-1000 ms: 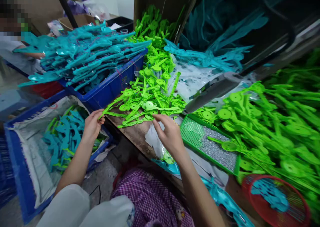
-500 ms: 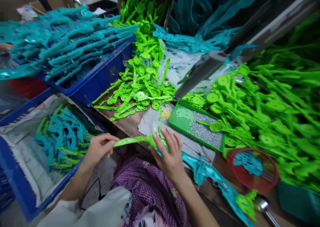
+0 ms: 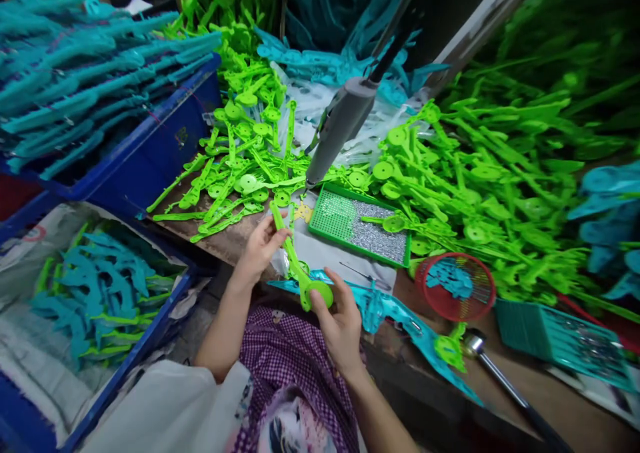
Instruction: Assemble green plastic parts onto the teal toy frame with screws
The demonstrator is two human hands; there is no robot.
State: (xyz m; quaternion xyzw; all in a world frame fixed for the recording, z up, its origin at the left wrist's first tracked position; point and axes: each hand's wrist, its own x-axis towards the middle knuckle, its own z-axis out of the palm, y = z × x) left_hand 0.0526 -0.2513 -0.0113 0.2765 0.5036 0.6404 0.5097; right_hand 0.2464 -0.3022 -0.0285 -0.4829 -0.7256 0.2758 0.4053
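Observation:
A bright green plastic part (image 3: 296,264), a long narrow arm with a round disc at its near end, is held between both hands above the bench edge. My left hand (image 3: 256,253) is closed, pinching the far, narrow end. My right hand (image 3: 341,323) holds the disc end, its thumb against the disc and its index finger raised apart. Just beyond hangs a grey electric screwdriver (image 3: 340,130), tip down. A long teal plastic part (image 3: 400,316) lies on the bench past my right hand.
A green tray (image 3: 361,261) holds small metal screws. Green parts (image 3: 480,173) are heaped right and behind. A red basket (image 3: 434,312) contains teal pieces, beside a hammer-like metal tool (image 3: 505,380). Blue crates (image 3: 200,100) with teal parts stand left.
The green part has swung from nearly level to steeply slanted, its disc end nearer me. My left hand has moved right and up. The view has shifted to the right.

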